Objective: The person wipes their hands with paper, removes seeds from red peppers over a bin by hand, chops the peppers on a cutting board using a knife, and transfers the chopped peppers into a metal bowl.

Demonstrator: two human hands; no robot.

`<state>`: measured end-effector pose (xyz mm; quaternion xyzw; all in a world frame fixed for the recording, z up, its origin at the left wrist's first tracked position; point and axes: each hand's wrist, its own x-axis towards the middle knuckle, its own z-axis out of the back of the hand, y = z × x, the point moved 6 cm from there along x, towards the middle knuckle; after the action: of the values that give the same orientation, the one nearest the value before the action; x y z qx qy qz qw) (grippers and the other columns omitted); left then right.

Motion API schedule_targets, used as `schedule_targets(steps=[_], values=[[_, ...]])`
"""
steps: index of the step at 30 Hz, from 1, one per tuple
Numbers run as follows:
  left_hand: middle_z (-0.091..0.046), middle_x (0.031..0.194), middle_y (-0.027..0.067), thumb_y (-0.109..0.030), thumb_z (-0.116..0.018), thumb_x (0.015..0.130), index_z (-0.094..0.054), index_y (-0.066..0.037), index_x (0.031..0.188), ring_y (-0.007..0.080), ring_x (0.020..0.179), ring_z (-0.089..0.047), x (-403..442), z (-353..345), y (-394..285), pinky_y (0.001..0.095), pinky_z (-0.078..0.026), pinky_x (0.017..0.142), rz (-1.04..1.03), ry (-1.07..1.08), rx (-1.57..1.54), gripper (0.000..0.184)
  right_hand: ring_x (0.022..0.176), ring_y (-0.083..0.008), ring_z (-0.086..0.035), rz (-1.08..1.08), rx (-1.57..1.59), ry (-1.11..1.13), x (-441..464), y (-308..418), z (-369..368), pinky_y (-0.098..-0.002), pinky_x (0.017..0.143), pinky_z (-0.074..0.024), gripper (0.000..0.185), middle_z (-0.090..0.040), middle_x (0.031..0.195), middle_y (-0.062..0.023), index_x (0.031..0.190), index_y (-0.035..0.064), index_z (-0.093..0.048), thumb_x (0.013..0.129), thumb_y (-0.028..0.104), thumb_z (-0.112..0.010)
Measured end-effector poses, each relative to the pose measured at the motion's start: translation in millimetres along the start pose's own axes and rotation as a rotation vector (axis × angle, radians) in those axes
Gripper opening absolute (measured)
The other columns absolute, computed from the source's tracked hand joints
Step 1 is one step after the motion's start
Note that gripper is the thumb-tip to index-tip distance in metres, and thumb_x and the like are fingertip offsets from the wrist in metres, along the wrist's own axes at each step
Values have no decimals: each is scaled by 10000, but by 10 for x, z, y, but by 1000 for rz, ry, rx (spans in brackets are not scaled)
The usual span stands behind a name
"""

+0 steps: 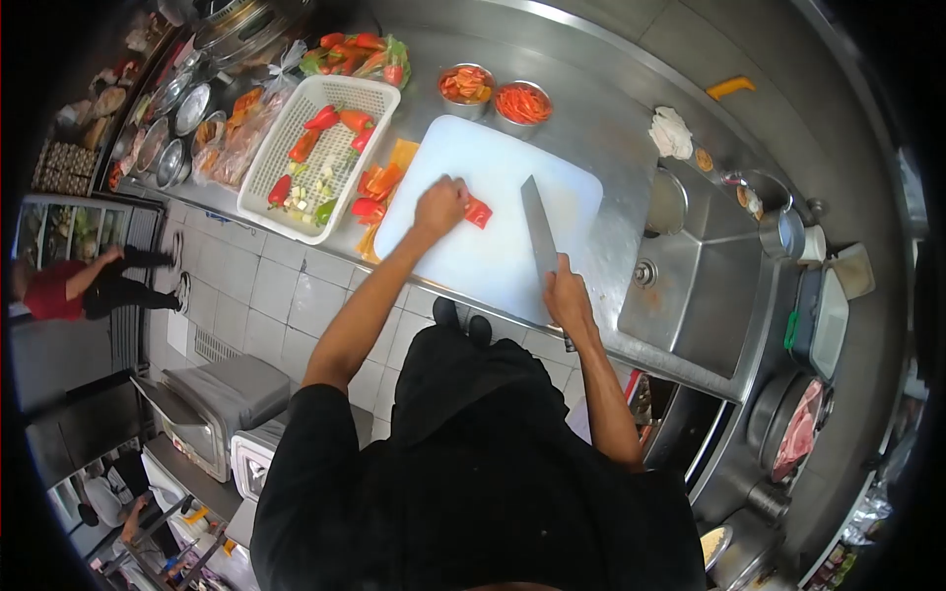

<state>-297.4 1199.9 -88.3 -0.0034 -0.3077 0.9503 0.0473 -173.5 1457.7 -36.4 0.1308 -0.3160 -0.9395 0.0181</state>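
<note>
Gripping a big knife, right hand sits at the near edge of the white cutting board, fingers wrapped round the handle. Left hand is on the left half of the board, fingers curled in, knuckles up, against the red pepper piece. Can't tell if they pinch it or just press; fingertips hidden.

Key relation: pepper piece lies flat on the board, left of its middle, directly right of the left fingers and between them and the blade. Left hand is clearly nearer, touching it. Blade is apart from it, bare board between. Knife runs near-to-far across the board's right half, tip away from the person and leaning slightly left. Pepper's long axis slants from the left fingers toward the near right, as far as its visible part shows.

Pepper looks bright red, glossy, a small flattish slab; the end by the fingers is partly covered.

Around the board: heap of red and orange pepper pieces at its left edge, white basket further left, two metal bowls of cut orange-red pieces beyond the far edge, sink to the right.
</note>
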Motion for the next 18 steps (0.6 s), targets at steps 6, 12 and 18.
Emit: schedule_targets(steps=[6, 12, 18], values=[[-646, 929, 125, -151, -664, 868, -679, -76, 914, 332, 882, -611, -355, 45, -134, 436, -507, 787, -286, -322, -259, 89, 633, -505, -581, 153, -30, 7, 199, 420, 47, -573, 588, -424, 291, -571, 634, -289, 1192, 0, -391, 928, 35, -508], [-659, 919, 92, -133, -640, 876, -705, -82, 900, 284, 917, -605, -244, 85, -128, 396, -488, 839, -312, -300, -233, 86, 634, -491, -600, 175, -110, 153, 452, 705, -49, -570, 610, -464, 246, -588, 647, -283, 1116, -19, -389, 895, 4, -494], [-630, 969, 87, -102, -623, 878, -684, -103, 962, 287, 979, -576, -251, 41, -173, 406, -449, 867, -279, -269, -35, 105, 682, -504, -612, 199, -91, 186, 511, 776, -275, -574, 650, -489, 278, -598, 688, -293, 1089, -26, -383, 828, -39, -480]])
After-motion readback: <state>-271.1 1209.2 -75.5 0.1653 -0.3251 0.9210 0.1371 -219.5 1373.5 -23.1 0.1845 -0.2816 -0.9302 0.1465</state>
